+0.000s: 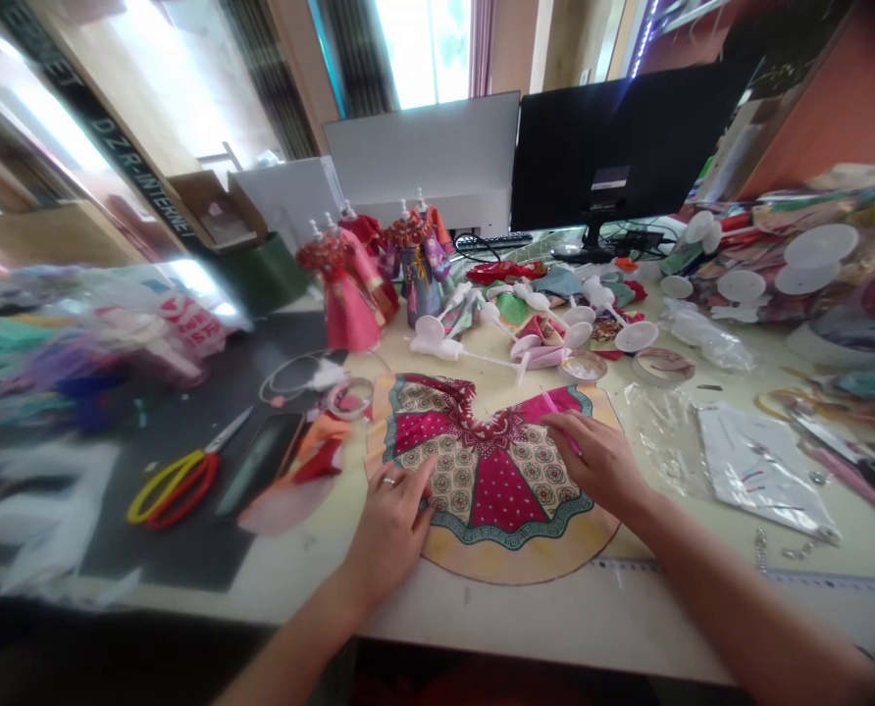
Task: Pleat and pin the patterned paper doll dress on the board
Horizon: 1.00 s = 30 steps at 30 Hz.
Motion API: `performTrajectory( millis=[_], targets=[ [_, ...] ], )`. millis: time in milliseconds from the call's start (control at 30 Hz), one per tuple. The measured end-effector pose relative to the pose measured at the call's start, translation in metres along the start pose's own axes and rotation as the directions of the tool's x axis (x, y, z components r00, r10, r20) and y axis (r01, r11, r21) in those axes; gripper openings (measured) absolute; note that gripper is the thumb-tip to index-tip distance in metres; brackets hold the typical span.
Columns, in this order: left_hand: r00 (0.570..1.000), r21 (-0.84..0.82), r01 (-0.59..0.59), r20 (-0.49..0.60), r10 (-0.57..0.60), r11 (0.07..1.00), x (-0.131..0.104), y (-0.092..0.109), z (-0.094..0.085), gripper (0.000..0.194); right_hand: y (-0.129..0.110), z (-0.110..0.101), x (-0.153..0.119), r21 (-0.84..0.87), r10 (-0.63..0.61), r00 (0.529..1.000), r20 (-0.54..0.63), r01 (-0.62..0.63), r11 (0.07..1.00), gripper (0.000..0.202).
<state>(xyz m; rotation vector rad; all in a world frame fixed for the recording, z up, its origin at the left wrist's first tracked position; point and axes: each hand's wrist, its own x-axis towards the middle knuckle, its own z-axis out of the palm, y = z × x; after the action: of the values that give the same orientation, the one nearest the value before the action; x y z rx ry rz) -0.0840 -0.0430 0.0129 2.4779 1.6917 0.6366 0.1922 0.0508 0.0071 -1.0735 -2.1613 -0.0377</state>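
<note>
A patterned round fabric piece [511, 490], crimson and cream with a teal wavy border, lies on a larger tan round sheet [496, 571] on the table. Flat on its left edge rests my left hand [395, 510], a ring on one finger and the fingers spread, holding nothing. Over the right part of the fabric, my right hand [597, 456] grips a thin pink pen [550, 402], its fingers pressed together. Part of the pen is hidden by the fingers.
Scissors [177, 485], a dark phone [261, 464] and orange fabric [320, 451] lie left. Dressed doll stands [345, 294], a fabric heap and tape rolls [663, 367] are behind. At right are a plastic packet [765, 466] and a ruler [835, 580]; a monitor [621, 147] stands behind.
</note>
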Motion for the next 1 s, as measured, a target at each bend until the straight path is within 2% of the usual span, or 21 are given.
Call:
performTrajectory(
  millis=[167, 333, 500, 667, 833, 1000],
  targets=[
    [0.999, 0.052, -0.046, 0.018, 0.045, 0.998, 0.003, -0.001, 0.001, 0.058, -0.001, -0.001, 0.000, 0.001, -0.001, 1.000, -0.007, 0.001, 1.000, 0.021],
    [0.996, 0.128, -0.081, -0.015, 0.084, 0.988, 0.007, -0.009, 0.001, 0.053, -0.002, -0.001, 0.000, 0.001, -0.005, 1.000, -0.014, 0.005, 1.000, 0.020],
    [0.995, 0.238, -0.055, -0.065, 0.073, 0.970, 0.026, -0.038, -0.005, 0.047, -0.002, 0.000, 0.001, -0.007, -0.025, 1.000, -0.001, 0.025, 1.000, 0.019],
    [0.991, 0.260, -0.039, -0.117, 0.072, 0.965, 0.057, -0.068, -0.018, 0.047, -0.005, 0.003, 0.001, -0.033, -0.062, 0.998, 0.023, 0.063, 0.997, 0.021],
    [0.979, 0.166, 0.006, -0.201, 0.028, 0.986, 0.078, -0.073, -0.026, 0.052, -0.010, 0.008, -0.001, -0.062, -0.103, 0.991, 0.090, 0.109, 0.992, 0.022],
    [0.960, -0.098, 0.047, -0.270, -0.072, 0.994, 0.077, -0.051, -0.014, 0.057, -0.010, 0.014, -0.002, -0.083, -0.124, 0.979, 0.159, 0.139, 0.987, 0.023]
  ],
)
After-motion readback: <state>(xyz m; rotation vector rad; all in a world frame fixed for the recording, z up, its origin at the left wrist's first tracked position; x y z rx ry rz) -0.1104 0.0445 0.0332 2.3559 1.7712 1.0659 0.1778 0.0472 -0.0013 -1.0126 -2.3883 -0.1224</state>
